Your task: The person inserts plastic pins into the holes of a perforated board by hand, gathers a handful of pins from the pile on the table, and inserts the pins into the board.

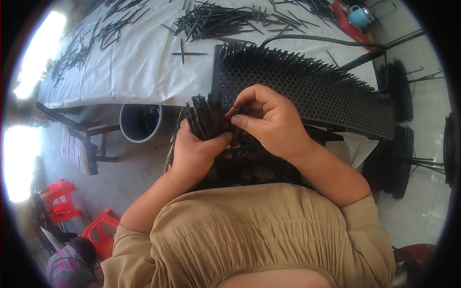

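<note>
Bunch of blk sticks [204,117] is clamped in L hand [192,149], near L end of rack [331,103]. R hand [278,122] is curled beside bunch, thumb & index drawn close; whether anything's pinched can't be told. Step in hand, prob.: bunch being worked stick by stick. Firm L grip & precise R fingertips seem req'd next.

Sticks [204,23] lie on the worktop [144,72], behind and left of a rack [307,86] at the near edge; a bucket [128,122] sits below, stools [58,196] farther left.
</note>
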A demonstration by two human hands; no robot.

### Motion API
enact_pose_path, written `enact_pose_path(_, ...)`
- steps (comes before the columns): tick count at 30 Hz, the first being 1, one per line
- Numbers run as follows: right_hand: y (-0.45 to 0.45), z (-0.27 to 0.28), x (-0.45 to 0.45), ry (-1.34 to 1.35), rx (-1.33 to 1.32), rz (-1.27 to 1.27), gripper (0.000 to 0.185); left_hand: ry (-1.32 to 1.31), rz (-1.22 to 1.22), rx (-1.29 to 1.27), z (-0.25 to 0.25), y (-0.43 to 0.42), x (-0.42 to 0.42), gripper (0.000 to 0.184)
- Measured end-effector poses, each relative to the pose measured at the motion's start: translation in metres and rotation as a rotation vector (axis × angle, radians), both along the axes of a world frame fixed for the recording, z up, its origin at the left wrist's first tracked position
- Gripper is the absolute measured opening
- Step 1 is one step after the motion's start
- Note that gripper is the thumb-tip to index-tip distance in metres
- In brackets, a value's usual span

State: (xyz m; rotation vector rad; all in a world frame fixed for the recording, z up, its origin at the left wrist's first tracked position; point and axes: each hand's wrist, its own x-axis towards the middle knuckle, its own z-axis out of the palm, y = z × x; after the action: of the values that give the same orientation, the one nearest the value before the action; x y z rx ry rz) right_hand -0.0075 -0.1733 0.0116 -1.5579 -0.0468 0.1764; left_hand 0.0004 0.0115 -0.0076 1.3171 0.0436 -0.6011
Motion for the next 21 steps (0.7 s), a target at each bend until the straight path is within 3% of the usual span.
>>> enact_pose_path(3, 0.002, 0.003, -0.002, -0.02, 0.068, -0.018, 0.023, 0.046, -0.011, -0.066, 0.004, -0.001, 0.001, 0.03)
enact_pose_path(6, -0.003, 0.006, -0.002, -0.066, 0.093, 0.0, 0.023, 0.126, -0.014, -0.133, 0.01, -0.002, 0.001, 0.039)
enact_pose_path(8, -0.011, 0.009, 0.0, -0.066, 0.148, 0.016, 0.024, 0.208, 0.004, -0.252, 0.011, -0.002, 0.0, 0.033)
enact_pose_path(10, -0.024, 0.014, 0.007, -0.062, 0.214, -0.042, 0.023, 0.182, -0.05, -0.207, 0.004, 0.002, 0.003, 0.03)
enact_pose_path(14, -0.055, 0.011, 0.033, -0.364, -0.028, -0.403, 0.015, 0.173, -0.128, -0.074, -0.005, 0.0, 0.004, 0.025)
enact_pose_path(18, -0.072, 0.0, 0.047, -0.639, -0.266, -0.503, 0.017, 0.17, -0.135, -0.043, -0.003, -0.005, 0.004, 0.024)
enact_pose_path(21, -0.071, -0.001, 0.05, -0.695, -0.371, -0.536, 0.015, 0.179, -0.132, -0.024, -0.004, -0.007, 0.004, 0.025)
